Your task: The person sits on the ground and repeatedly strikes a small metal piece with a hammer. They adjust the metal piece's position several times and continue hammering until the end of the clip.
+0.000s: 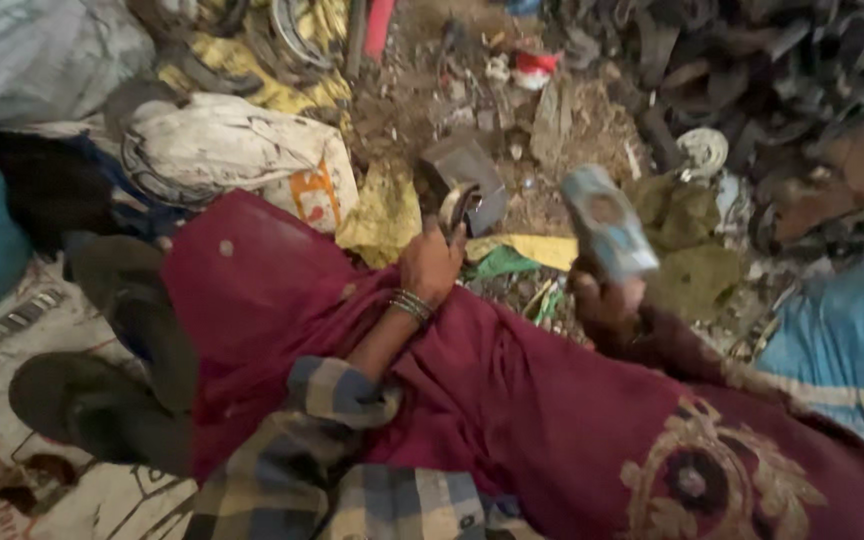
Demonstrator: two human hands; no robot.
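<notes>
Person, head view, lower body and arms only. Garment: deep maroon-red cloth [512, 400] draped across the lap, spanning centre to near right; small pale dots scattered on the far left part; large round gold-embroidered medallion [697, 480] with dark centre and scrolling leaf border at near right. Sleeve: checked fabric in grey-blue, cream and dark bands [337, 395] on the left arm, cuff rolled just below the elbow, more of the same check at the near edge. Left hand [430, 262]: several thin metal bangles [411, 304] stacked at the wrist. Right hand [602, 300]: blurred, no ornament discernible
</notes>
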